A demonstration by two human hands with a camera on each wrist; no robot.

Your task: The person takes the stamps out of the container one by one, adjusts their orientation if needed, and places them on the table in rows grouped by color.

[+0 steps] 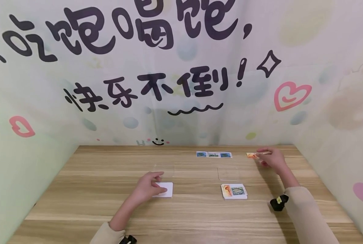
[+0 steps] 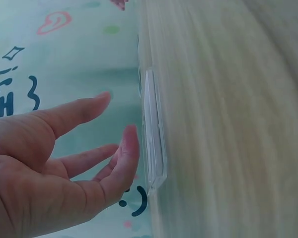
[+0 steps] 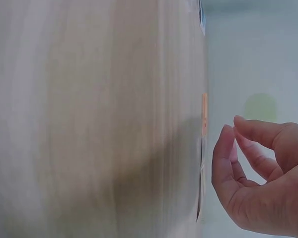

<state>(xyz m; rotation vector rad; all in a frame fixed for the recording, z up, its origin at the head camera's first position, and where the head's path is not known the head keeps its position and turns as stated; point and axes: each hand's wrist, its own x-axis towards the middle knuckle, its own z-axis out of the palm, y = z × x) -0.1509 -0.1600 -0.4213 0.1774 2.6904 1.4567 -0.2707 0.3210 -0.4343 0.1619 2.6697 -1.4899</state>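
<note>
My left hand [image 1: 148, 185] hovers beside and partly over a white-topped card stack [image 1: 168, 189] at the table's middle left. In the left wrist view, its fingers are loosely bent with nothing between them, apart from the stack's clear plastic case [image 2: 158, 144]. At the back right, my right hand [image 1: 271, 159] is just above an orange picture card [image 1: 251, 155] and partly covers what lies there. In the right wrist view, thumb and fingertips nearly meet, nothing visible between them, and the orange card edge [image 3: 204, 114] lies apart from them.
A row of blue and green picture cards [image 1: 213, 155] lies near the back edge. A picture-topped card stack [image 1: 234, 191] sits right of the middle. Faint transparent outlines show behind both stacks. A printed cloth wall [image 1: 181, 125] rises behind the wooden table [image 1: 184, 217].
</note>
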